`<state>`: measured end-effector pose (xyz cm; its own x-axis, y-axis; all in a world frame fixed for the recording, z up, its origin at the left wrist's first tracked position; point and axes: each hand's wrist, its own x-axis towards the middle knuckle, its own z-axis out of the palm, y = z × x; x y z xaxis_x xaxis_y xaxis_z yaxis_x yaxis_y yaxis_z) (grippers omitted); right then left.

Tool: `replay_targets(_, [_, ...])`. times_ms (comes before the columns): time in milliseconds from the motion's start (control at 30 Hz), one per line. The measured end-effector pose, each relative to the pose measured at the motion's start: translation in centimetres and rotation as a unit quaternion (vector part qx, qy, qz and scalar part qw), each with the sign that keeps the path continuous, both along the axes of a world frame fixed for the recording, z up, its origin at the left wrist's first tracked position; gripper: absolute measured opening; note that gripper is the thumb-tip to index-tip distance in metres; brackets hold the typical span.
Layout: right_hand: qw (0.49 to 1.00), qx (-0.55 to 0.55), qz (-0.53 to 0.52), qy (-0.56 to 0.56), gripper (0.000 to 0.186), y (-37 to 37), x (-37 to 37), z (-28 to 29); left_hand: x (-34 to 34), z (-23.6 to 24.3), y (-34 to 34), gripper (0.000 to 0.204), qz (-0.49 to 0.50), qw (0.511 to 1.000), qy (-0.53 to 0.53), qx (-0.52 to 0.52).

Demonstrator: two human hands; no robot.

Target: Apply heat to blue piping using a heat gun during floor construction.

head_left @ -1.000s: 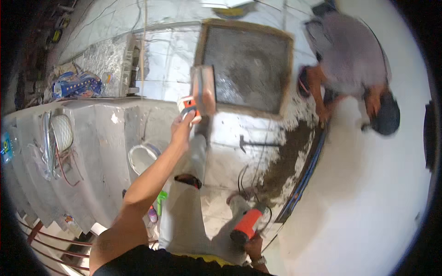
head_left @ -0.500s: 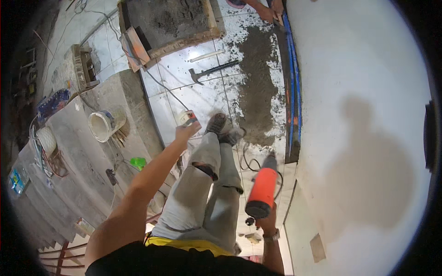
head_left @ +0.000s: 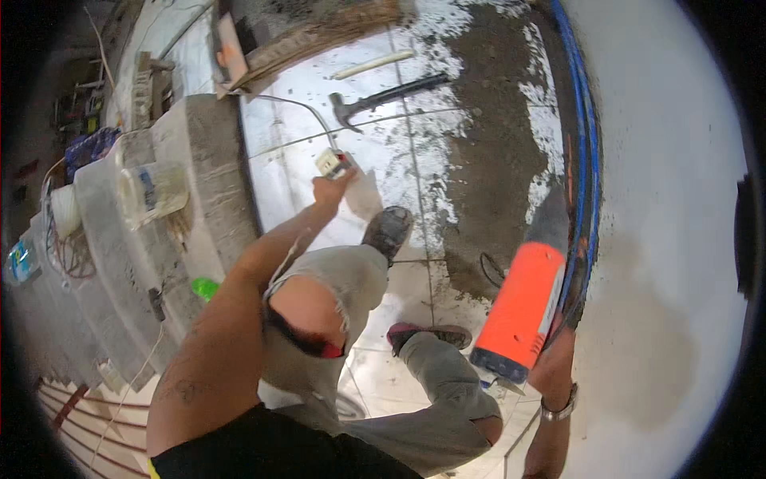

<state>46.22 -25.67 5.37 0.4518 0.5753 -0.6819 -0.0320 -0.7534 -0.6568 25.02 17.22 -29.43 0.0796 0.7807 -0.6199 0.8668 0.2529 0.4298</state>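
Observation:
My left hand [head_left: 330, 185] grips a cream power socket box [head_left: 332, 163] with a cord attached, low over white floor tiles. At the right, my right hand [head_left: 550, 369] is closed on a red power tool [head_left: 519, 299] with a dark nose, held beside blue conduits [head_left: 589, 160] along the wall; its handle is mostly hidden. A black-handled claw hammer [head_left: 383, 100] and a pale stick [head_left: 373, 64] lie on the tiles, left of a dark mortar strip [head_left: 487, 188].
Concrete steps [head_left: 203, 176] on the left hold a white bucket [head_left: 155, 191], coiled cord and a green object [head_left: 205, 287]. A mortar box with a wooden rim [head_left: 319, 45] is at the top. A white wall [head_left: 654, 199] bounds the right.
My body has bent lower, knees apart. The socket box has moved toward the floor, the red tool forward and right to the conduits. The co-worker seen earlier has left the picture.

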Motion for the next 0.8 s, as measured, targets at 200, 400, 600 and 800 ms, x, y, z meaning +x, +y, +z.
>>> replay_targets(200, [0.971, 0.009, 0.053, -0.232, 0.045, 2.5, 1.4, -6.7, 2.0, 3.7, 1.3, 0.096, -0.018, 0.999, -0.015, -0.029])
replay_targets(400, [0.925, 0.008, 0.18, -0.333, 0.035, 4.1, 2.6, -10.8, 12.5, 20.9, -6.0, 0.025, -0.474, 0.77, -0.406, 0.131])
replay_targets(600, [0.944, 0.099, 0.131, -0.286, 0.041, 2.6, 2.4, -12.8, 16.4, 25.8, -15.5, 0.012, -0.537, 0.638, -0.527, 0.162])
replay_targets(800, [0.916, 0.315, -0.247, 0.016, 0.036, -2.0, 0.0, -14.0, 14.0, 18.0, -20.8, 0.054, -0.453, 0.724, -0.408, -0.322])
